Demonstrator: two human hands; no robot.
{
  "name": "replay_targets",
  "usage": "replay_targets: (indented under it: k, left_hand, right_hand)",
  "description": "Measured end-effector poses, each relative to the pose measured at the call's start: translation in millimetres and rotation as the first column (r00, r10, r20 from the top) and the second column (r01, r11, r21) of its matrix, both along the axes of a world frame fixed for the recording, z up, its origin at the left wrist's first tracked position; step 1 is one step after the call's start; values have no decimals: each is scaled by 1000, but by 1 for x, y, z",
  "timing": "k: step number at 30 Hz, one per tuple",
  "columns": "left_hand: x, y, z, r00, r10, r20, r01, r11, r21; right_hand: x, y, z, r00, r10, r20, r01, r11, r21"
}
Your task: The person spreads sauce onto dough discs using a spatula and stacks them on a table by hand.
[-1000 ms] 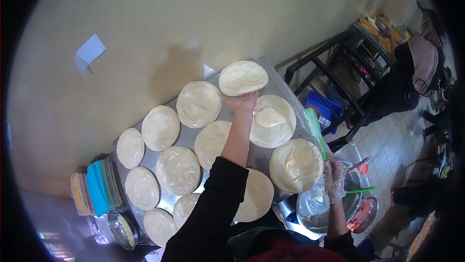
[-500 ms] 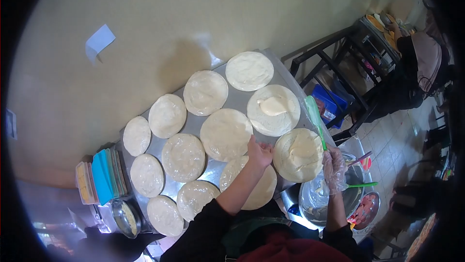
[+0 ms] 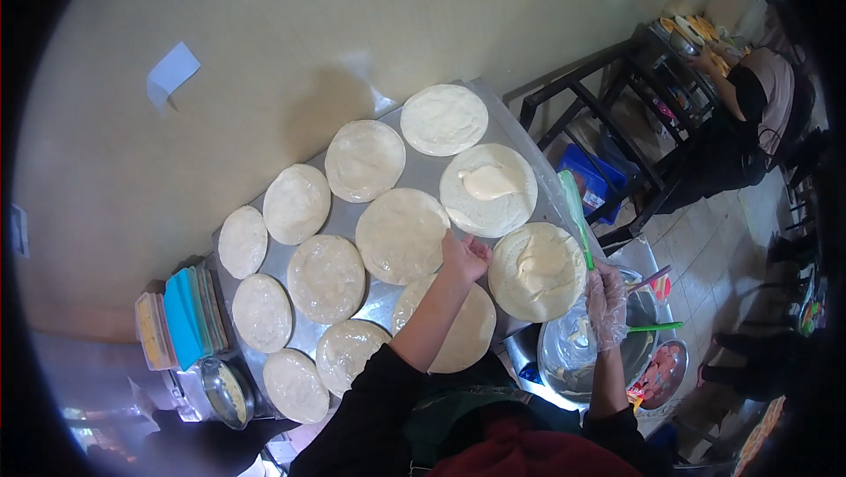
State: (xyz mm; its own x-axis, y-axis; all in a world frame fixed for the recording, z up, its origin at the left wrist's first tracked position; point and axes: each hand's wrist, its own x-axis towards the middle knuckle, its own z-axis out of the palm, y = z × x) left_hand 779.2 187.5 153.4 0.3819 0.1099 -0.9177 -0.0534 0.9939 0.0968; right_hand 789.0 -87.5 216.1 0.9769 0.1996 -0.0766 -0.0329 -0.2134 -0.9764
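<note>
My left hand (image 3: 465, 257) is bare and hovers between several round dough discs, its fingers partly curled, near the left edge of a disc with cream on it (image 3: 538, 272). Above that lies another disc with a pale dollop (image 3: 488, 190). My right hand (image 3: 606, 305), in a clear plastic glove, is closed round the handle of a green spatula (image 3: 579, 221), whose broad blade points up. Below the glove is a large metal bowl (image 3: 564, 380) with pale cream and a plastic bag. Several plain or glossy discs (image 3: 403, 236) cover the metal table.
Stacked containers with a blue one (image 3: 182, 318) and a metal bowl (image 3: 226, 393) stand at the left. A bowl of pink slices (image 3: 663, 376) is at the lower right. Beyond are a black metal frame (image 3: 608, 124), a blue crate (image 3: 592, 179) and a person (image 3: 749, 115) at another table.
My left hand has come down from the topmost disc to the gap beside the creamed disc. That topmost disc now lies flat. My right hand keeps the spatula in nearly the same place.
</note>
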Motion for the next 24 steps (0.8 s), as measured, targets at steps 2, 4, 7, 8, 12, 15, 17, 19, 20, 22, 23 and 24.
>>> replay_targets:
  k: [2, 4, 7, 8, 12, 15, 17, 19, 20, 22, 23, 24]
  left_hand:
    - [6, -2, -2, 999, 11, -35, -12, 1000, -8]
    - [7, -4, -3, 999, 49, 23, -49, 999, -25]
    - [14, -5, -24, 953, 154, 263, -126, 985, -121]
    - [17, -3, -37, 873, 229, 430, -153, 967, -205]
    - [48, 12, -40, 858, 59, 511, -71, 997, 4]
    - [57, 15, -33, 813, -73, 578, -43, 982, 184]
    - [63, 19, -43, 456, -4, 890, -145, 986, 79]
    - [62, 21, -39, 458, -10, 889, -155, 984, 91]
    - [52, 21, -39, 464, -17, 886, -161, 981, 104]
    - [34, 18, -39, 477, -35, 878, -173, 976, 133]
    - [11, 17, -41, 487, -43, 873, -179, 973, 148]
    - [-3, 16, -41, 498, -51, 866, -184, 969, 163]
  right_hand:
    - [0, 0, 2, 1000, 0, 5, 0, 1000, -1]
    - [1, 2, 4, 1000, 17, 26, -17, 1000, -15]
    - [1, 6, 18, 993, -9, -121, 8, 1000, -11]
    - [3, 6, 14, 993, -10, -121, 8, 1000, -12]
    - [6, 7, 8, 993, 17, -117, -14, 1000, 28]
    - [2, 16, 21, 975, 42, -219, -32, 998, 51]
    - [1, 20, 23, 959, 61, -277, -43, 997, 70]
    - [2, 24, 18, 961, 206, -186, -194, 978, 81]
    - [5, 20, 22, 939, 299, -168, -295, 954, 46]
    - [11, 35, 30, 937, 343, 69, -340, 939, -47]
    - [13, 43, 35, 878, 384, 287, -355, 923, -149]
    - [16, 49, 39, 876, 387, 289, -359, 922, -145]
